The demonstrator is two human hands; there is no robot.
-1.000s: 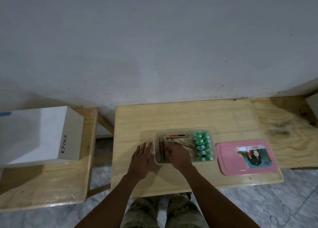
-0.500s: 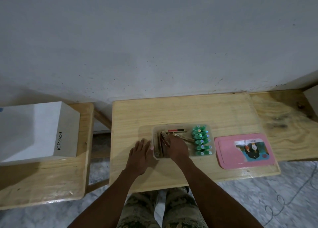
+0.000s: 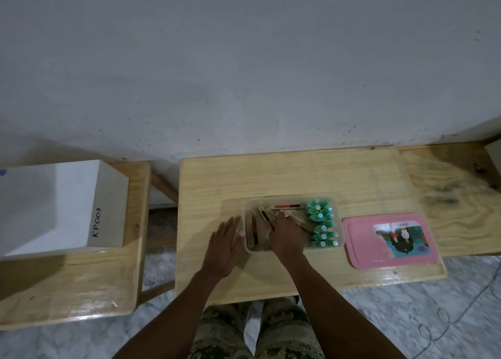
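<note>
Two hands at one clear tub (image 3: pixel 292 198) near the desk's (image 3: pixel 284 174) front edge: left hand (image 3: pixel 222 246) flat against its left wall, right hand (image 3: pixel 286 236) inside over several sticks (image 3: pixel 250 231), grasp unclear. Some dozen bottles (image 3: pixel 321 223) fill its right end.

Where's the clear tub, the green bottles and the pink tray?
clear tub (image 3: pixel 287 199): head view, on its back rim.
green bottles (image 3: pixel 318 217): head view, on one bottle in the middle of the bunch.
pink tray (image 3: pixel 359 246): head view, on the bare pink part left of its picture.
</note>
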